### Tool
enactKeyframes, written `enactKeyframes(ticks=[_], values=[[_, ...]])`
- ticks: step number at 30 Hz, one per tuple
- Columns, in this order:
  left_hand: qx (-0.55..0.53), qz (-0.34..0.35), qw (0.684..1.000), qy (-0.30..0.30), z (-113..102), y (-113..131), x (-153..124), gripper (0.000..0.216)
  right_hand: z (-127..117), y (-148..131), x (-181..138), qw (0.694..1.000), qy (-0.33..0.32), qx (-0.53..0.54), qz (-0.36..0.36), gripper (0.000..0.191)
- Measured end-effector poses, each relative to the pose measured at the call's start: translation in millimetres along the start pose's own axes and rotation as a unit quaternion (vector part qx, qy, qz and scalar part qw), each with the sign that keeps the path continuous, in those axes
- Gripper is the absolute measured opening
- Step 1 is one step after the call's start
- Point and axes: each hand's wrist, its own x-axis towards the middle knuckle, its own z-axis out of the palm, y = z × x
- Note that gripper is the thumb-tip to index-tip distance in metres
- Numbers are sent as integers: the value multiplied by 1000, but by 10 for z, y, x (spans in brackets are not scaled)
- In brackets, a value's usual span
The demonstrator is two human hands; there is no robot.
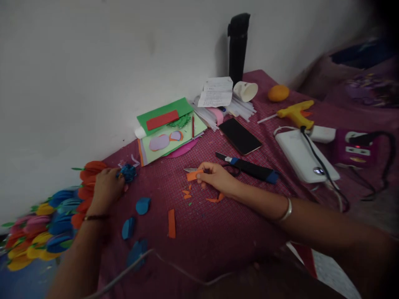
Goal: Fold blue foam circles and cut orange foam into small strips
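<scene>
A small rectangular orange paper piece (192, 176) is held at the fingertips of the right hand (216, 177), near the frame's centre, beside a pointed metal blade (189, 170). A maroon checked tablecloth (230, 236) is spread below; the upper left is filled by a white wall (77, 83). The right thumb and fingers are pinched together on the piece. Whether anything is gripped by the left hand (107, 187), beside a crumpled blue cluster (128, 173) at centre left, cannot be told.
</scene>
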Motion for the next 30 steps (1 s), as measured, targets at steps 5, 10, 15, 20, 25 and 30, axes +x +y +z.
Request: enactKeyframes(ticks=[5, 10, 15, 20, 25, 30], values=[[-132, 120, 977, -114, 363, 995, -681, 17, 1, 1, 5, 1000, 2, 5, 5, 13], [-54, 227, 958, -165, 525, 1553, -1064, 11, -10, 12, -25, 1000, -2, 7, -10, 13], [20, 230, 964, -133, 611, 1548, -1058, 17, -22, 26, -27, 1000, -6, 18, -18, 14], [-69, 257, 960, -83, 623, 1669, -1065, 14, -77, 48, 40, 989, -2, 149, 23, 12], [-90, 321, 934, -128, 641, 1999, -1054, 19, -106, 34, 59, 982, -6, 185, 34, 11], [-97, 327, 930, -137, 652, 2146, -1048, 15, -80, -12, 34, 983, -4, 179, 50, 14]])
